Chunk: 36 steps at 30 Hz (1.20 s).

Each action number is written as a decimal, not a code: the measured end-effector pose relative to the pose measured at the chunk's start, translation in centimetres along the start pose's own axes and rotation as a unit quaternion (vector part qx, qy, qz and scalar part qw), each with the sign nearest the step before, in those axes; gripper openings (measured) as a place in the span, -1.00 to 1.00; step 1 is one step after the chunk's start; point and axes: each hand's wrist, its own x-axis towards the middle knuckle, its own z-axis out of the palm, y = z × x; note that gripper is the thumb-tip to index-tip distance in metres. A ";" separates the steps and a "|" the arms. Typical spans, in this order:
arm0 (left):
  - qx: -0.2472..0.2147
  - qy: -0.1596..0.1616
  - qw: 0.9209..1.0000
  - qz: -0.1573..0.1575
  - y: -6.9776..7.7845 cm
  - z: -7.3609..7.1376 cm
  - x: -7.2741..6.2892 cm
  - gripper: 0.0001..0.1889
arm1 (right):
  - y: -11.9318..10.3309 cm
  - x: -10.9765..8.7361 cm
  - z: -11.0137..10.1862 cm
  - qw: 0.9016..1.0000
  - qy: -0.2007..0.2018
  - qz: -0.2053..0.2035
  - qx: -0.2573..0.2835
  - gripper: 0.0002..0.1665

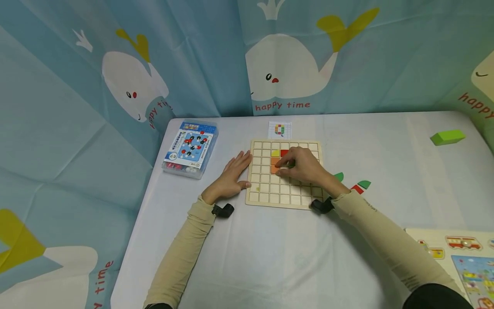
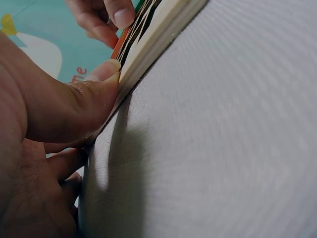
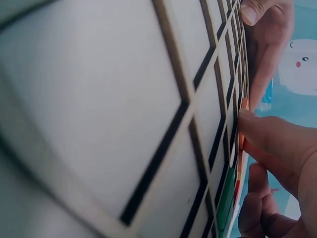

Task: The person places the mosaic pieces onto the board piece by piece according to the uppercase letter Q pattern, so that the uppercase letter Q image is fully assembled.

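A wooden grid board [image 1: 264, 187] lies flat on the white table. Against its left edge rests my left hand [image 1: 228, 179], fingers outstretched; in the left wrist view the thumb [image 2: 74, 101] presses the board's side. Over the middle of the board, my right hand [image 1: 302, 165] pinches an orange square tile [image 1: 273, 170] at its cell with thumb and index finger. Directly above that tile sits another orange tile [image 1: 274, 161]. A yellow piece [image 1: 275, 153] and a red tile [image 1: 284, 152] are in the row above. The right hand partly hides a green piece [image 3: 227, 198].
Behind the board lies a pattern card [image 1: 280, 130]. Green pieces [image 1: 364, 184] and a red piece [image 1: 357, 189] lie right of the board, near the right forearm. A plastic box [image 1: 191, 148] stands left, a green block [image 1: 447, 137] far right, a picture puzzle board [image 1: 428, 235] lower right.
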 end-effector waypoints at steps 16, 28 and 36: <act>-0.001 0.003 1.000 0.000 0.0 0.2 0.2 -0.05 | -0.4 -0.1 -0.8 1.000 -0.009 0.006 -0.012 -0.74; -0.008 -0.001 1.000 -0.004 0.2 0.1 0.2 -0.05 | 1.7 -3.1 -5.7 0.999 0.007 0.046 -0.019 -0.67; -0.005 -0.003 1.000 -0.013 0.1 0.1 0.0 -0.04 | 3.8 -6.2 -8.8 0.990 -0.023 0.123 -0.063 -0.57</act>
